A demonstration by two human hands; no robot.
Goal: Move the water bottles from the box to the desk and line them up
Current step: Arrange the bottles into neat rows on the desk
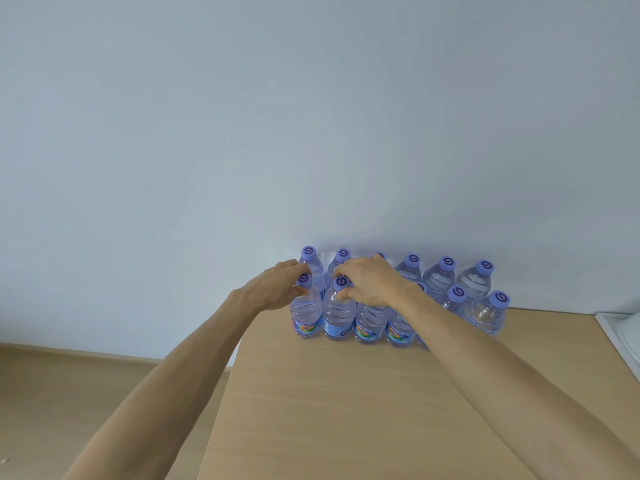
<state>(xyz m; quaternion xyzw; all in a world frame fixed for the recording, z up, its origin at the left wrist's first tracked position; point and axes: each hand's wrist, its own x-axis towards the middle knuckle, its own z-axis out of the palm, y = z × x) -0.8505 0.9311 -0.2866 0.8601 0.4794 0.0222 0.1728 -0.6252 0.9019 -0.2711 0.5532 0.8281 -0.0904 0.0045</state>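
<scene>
Right of centre in the frame, at the far edge of the bench (346, 410), I see the water bottles (440, 282) standing upright in two rows against the pale wall (311, 116), purple caps up. The back row touches or nearly touches the wall; the front row stands just before it, bottles side by side and touching.

I see the left hand (273, 289) at the left end of the front row. Its fingers (294, 268) curl round the neck of the leftmost front bottle (306, 313), just under the cap, with the thumb below on the near side. The cap shows between fingers and thumb, so I read this as a grip on the neck.

The right hand (374, 282) lies over the next bottles to the right. Its thumb and forefinger close on the neck of the second front bottle (338, 317), pinching just under its cap, which shows at the fingertips. The rest of that hand covers the caps of the third and fourth front bottles, so I cannot tell whether it touches them.

Both bottles stand on the bench, their bases level with their neighbours. Both forearms reach in from the lower frame. At the right edge of the frame a white object (620, 327) lies on the bench, well apart from the bottles. Lower left shows the floor (69, 393).
</scene>
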